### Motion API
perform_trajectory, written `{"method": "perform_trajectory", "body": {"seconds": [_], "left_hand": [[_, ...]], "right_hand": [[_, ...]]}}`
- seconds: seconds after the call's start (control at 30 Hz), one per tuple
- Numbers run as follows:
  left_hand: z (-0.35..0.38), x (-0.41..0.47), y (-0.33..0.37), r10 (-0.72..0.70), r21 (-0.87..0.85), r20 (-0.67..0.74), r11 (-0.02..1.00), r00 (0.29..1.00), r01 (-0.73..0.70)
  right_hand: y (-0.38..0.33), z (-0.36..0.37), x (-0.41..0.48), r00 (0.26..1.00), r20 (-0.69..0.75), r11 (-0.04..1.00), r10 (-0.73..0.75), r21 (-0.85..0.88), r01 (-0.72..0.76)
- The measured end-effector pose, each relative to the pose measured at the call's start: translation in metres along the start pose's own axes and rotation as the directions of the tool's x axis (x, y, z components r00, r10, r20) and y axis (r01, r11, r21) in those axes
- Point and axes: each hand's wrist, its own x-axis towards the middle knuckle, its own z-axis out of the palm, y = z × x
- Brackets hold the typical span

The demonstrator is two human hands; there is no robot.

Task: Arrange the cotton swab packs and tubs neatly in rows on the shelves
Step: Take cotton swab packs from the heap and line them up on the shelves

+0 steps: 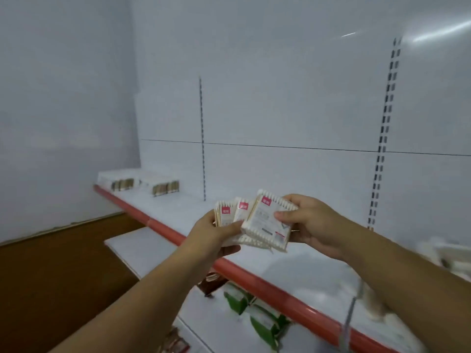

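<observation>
Gripping swab packs [265, 222], left hand [214, 233] and right hand [308, 220] hover over shelf edge [254, 280]

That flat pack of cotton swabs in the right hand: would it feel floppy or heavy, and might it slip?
Probably light: the right hand pinches the flat pack at one edge, while the left hand holds several packs together. Likely fairly stiff: it keeps flat beyond the grip. Its clear wrapper looks smooth, so possibly slippery; it should not roll.

Held packs [265, 222]: flat, square, red-labelled, fanning out in mid-air above the upper shelf [280, 266].
Shelved packs [165, 186]: standing in two groups at its far left end.
Green packs [265, 324]: lying jumbled below it.
</observation>
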Motion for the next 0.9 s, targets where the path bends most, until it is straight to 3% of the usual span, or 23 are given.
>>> {"method": "perform_trajectory", "body": {"seconds": [0.17, 0.4, 0.7, 0.9], "left_hand": [[-0.125, -0.004, 0.001, -0.142, -0.206, -0.108, 0.971, 0.984, 0.118], [-0.261, 0.03, -0.013, -0.215, -0.334, -0.216, 0.933, 0.952, 0.135], [-0.417, 0.154, -0.01, -0.09, -0.044, -0.361, 0.996, 0.928, 0.08], [-0.509, 0.249, -0.017, 0.009, 0.147, -0.457, 0.987, 0.89, 0.065]], "right_hand": [[0.024, 0.105, 0.064, 0.996, 0.091, 0.998, 0.023, 0.062, -0.029], [0.052, 0.193, 0.163, 0.989, 0.147, 0.992, 0.035, 0.118, -0.052], [0.082, 0.262, 0.351, 0.985, 0.173, 0.985, -0.017, 0.172, -0.013], [0.11, 0.306, 0.454, 0.997, 0.077, 0.989, 0.028, 0.142, -0.039]]}}
